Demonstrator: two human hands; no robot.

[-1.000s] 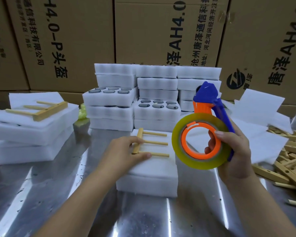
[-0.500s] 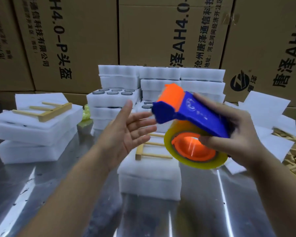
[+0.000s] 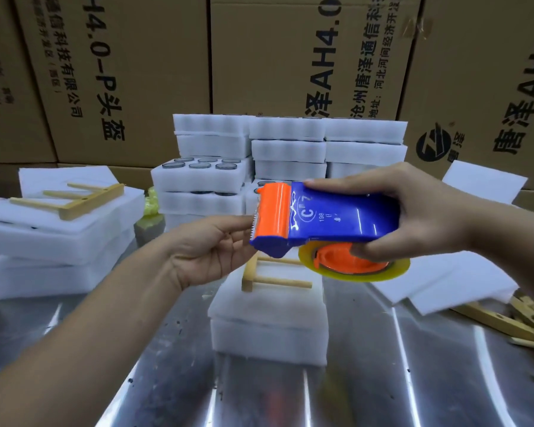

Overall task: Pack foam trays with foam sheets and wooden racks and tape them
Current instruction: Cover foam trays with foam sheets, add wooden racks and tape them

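Note:
My right hand (image 3: 420,211) grips a blue and orange tape dispenser (image 3: 327,217) held flat above the table, its yellowish tape roll (image 3: 355,266) hanging underneath. My left hand (image 3: 210,248) reaches under the dispenser's orange toothed end, fingertips at the tape edge and hidden behind it. Below them a white foam tray stack (image 3: 269,322) sits on the metal table (image 3: 167,380), covered by a foam sheet with a wooden rack (image 3: 269,275) lying on top.
Two more foam stacks (image 3: 53,238) with a wooden rack (image 3: 74,198) stand at the left. Foam trays holding round discs (image 3: 204,177) are piled behind. Loose foam sheets (image 3: 444,282) and wooden racks (image 3: 512,318) lie at the right. Cardboard boxes (image 3: 290,57) form the back wall.
My right hand has turned the dispenser flat with its orange end pointing left. My left hand left the rack, rose, and now closes in under that orange end.

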